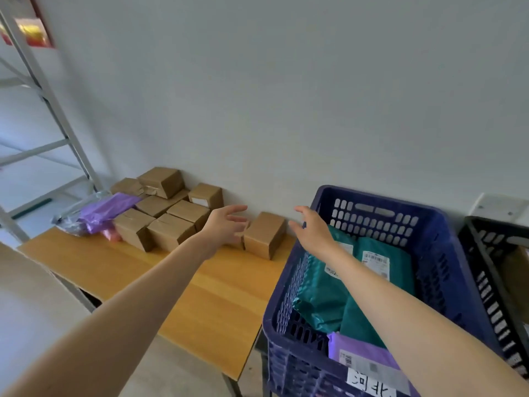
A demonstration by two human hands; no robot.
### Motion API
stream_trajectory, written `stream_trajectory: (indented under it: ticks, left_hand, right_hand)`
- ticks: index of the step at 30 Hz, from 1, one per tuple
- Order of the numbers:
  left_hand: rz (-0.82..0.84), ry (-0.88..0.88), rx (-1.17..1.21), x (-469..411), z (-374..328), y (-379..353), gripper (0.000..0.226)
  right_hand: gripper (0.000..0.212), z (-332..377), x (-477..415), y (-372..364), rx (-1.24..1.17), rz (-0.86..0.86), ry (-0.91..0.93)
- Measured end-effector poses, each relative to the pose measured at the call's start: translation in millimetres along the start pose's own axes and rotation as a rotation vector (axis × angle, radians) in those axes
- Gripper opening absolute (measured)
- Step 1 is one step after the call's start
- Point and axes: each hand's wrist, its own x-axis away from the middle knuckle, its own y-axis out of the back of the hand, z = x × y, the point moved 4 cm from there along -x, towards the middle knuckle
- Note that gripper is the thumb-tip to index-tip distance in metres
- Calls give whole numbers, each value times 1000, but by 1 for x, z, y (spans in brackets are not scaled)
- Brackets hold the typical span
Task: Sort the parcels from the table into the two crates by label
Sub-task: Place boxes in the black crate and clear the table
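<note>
Parcels on desk (217,296): a cluster of brown cardboard boxes (169,207) stacked two layers high against the wall at the far left end. A purple mailer (106,210) lies just left of them on clear wrap. Something pink shows under the mailer's edge, can't tell what.

One lone box (264,234) sits apart from the cluster, against the wall, just beside the blue crate (380,202).

Left grip (226,224): open, fingers spread, empty, just left of the lone box. A smaller brown piece is partly hidden behind it. Contact with the box: can't tell.

Right grip (312,230): open, fingers spread, empty, just right of the lone box, over the blue crate's far-left corner. The forearm crosses above the crate. The box sits between the two grips.

Blue crate stands right of the desk and holds green mailers (372,282) with white labels, plus another purple parcel (366,353) at the near end. White tag (372,382) with handwritten characters on its near wall.

Black crate (492,253) further right, mostly cut off, something brown inside.

Grey metal rack (57,116) at far left.
</note>
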Motion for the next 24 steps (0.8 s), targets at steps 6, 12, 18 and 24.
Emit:
stream_trajectory:
  ticks: [6, 12, 18, 24]
  left_hand:
    - [57, 33, -105, -69, 14, 36, 52]
    - [135, 21, -149, -129, 18, 48, 52]
    - [225, 47, -178, -181, 38, 53, 51]
    - [377, 80, -279, -244, 72, 52, 49]
  right_hand:
    - [53, 3, -61, -41, -28, -10, -50]
    - [55, -1, -104, -70, -35, -10, -185]
    - [55, -19, -125, -98, -4, -13, -326]
    - [53, -42, -143, -128, -30, -88, -471]
